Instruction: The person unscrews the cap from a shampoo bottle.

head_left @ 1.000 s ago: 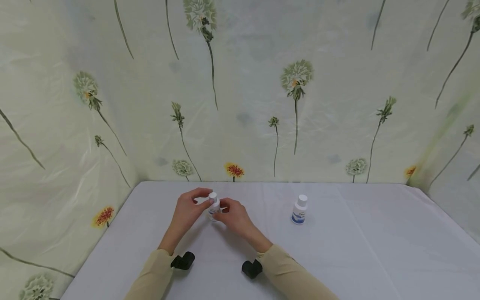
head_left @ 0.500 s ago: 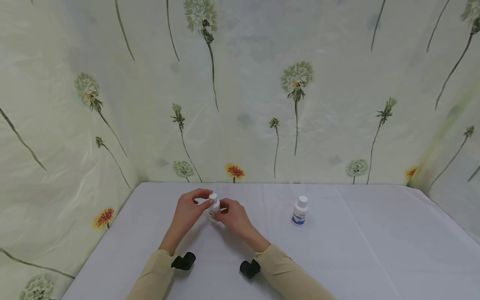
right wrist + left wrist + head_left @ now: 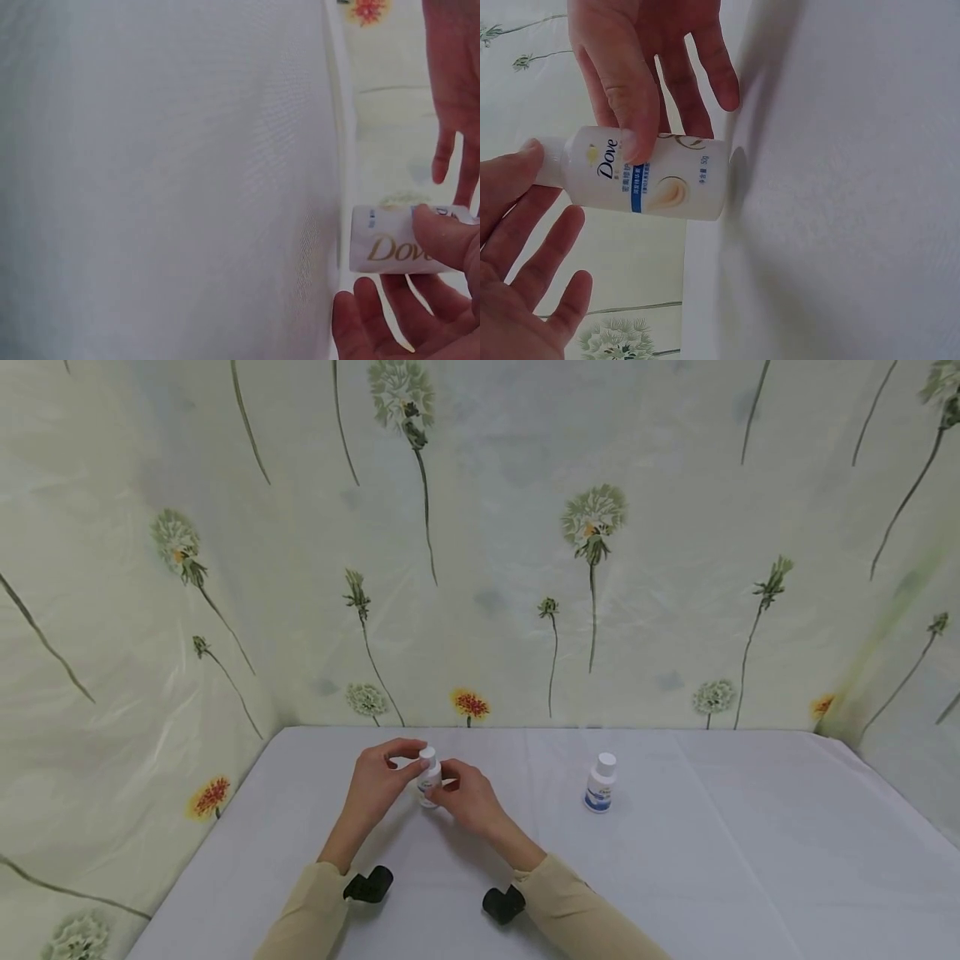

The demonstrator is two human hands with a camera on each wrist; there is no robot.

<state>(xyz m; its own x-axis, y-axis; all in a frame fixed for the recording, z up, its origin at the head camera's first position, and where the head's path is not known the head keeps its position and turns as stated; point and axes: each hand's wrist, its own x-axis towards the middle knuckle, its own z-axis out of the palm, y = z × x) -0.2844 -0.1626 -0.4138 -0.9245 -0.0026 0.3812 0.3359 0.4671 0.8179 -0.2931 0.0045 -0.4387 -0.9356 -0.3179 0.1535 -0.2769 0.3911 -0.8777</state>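
Note:
A small white Dove bottle (image 3: 428, 783) stands upright between my two hands, left of the table's middle, its base close to the white cloth. The thumb and fingers of my left hand (image 3: 378, 781) pinch its white cap (image 3: 549, 161). Lower down, my right hand (image 3: 468, 795) grips the bottle's body from the right, the thumb across the front label. In the left wrist view the Dove lettering and a blue band show beside the right thumb (image 3: 626, 112). The right wrist view shows the other face with gold lettering, partly covered by the thumb.
A second white bottle (image 3: 599, 783) with a blue-marked label stands upright to the right on the white-covered table (image 3: 697, 860). Behind the table hangs a flower-patterned curtain (image 3: 487, 527), which also lines both sides. Black wrist devices (image 3: 369, 884) sit at both sleeves.

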